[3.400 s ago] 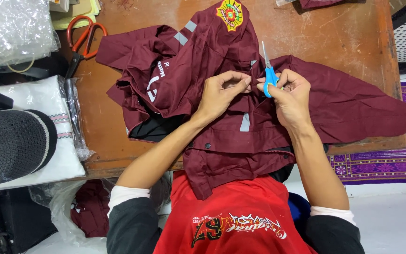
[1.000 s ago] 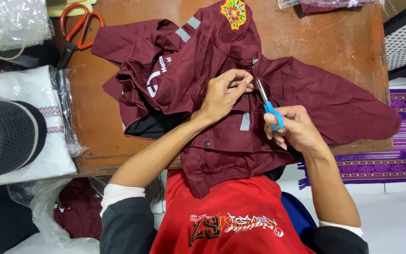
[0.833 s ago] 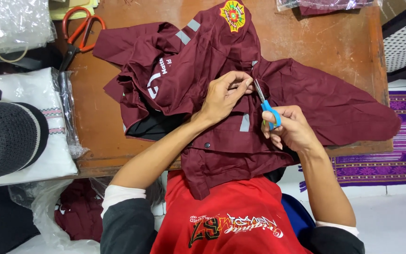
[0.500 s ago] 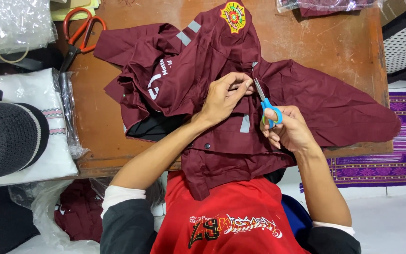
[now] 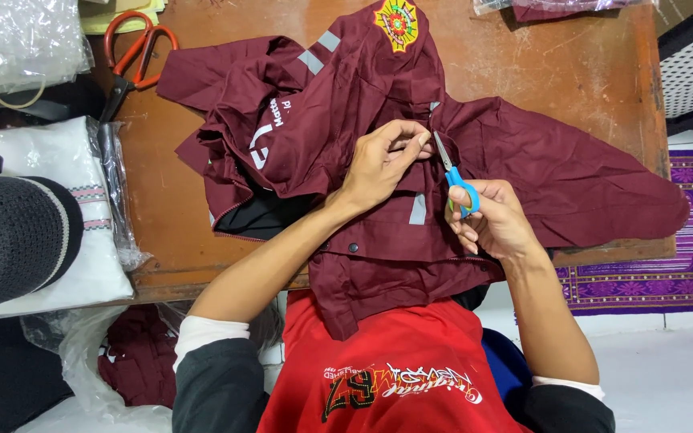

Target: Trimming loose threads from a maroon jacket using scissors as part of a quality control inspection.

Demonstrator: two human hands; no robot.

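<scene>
Right hand (image 5: 491, 220) with small scissors (image 5: 452, 176) now lower, off the garment (image 5: 378, 104).

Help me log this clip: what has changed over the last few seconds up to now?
The right hand with the small blue-handled scissors has dropped from beside the left hand to lower right, blades now angled up toward the pinched fabric. The left hand keeps pinching the maroon jacket. The orange-handled scissors stayed put.
</scene>
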